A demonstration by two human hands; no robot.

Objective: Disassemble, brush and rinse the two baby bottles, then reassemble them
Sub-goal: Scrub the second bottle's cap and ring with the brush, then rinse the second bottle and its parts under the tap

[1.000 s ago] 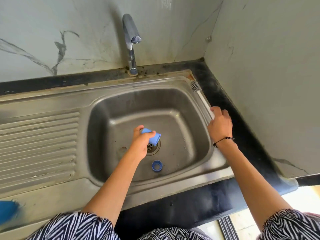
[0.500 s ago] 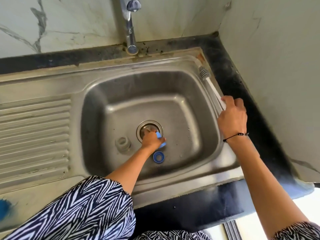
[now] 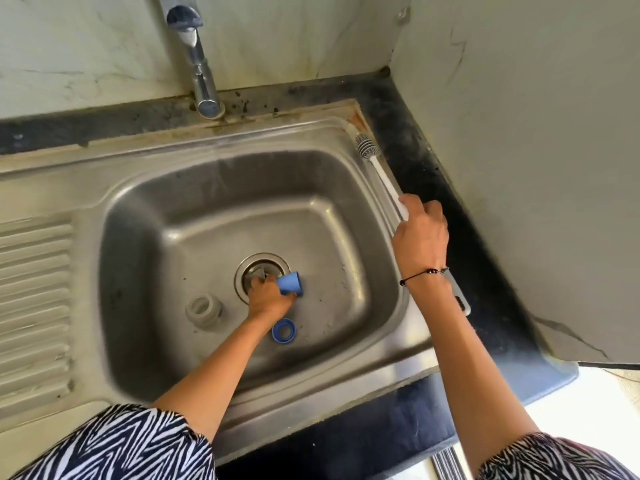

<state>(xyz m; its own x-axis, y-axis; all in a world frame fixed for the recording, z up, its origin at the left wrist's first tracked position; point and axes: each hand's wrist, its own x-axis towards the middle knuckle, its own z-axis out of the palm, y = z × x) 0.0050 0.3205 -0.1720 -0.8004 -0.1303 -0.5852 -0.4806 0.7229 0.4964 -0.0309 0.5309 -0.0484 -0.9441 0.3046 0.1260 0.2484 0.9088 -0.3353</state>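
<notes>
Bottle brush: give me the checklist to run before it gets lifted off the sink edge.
1. Right hand grips the bottle brush handle: ok.
2. Brush head free of the wall: ok.
3. Left hand has a part ready, the blue cap: ok.
4. Blue ring and clear bottle within reach in the sink: ok.
5. Tap running: not ok, no water visible.

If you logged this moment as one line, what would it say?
left hand: holds blue cap | right hand: grips bottle brush | blue ring: in sink
</notes>
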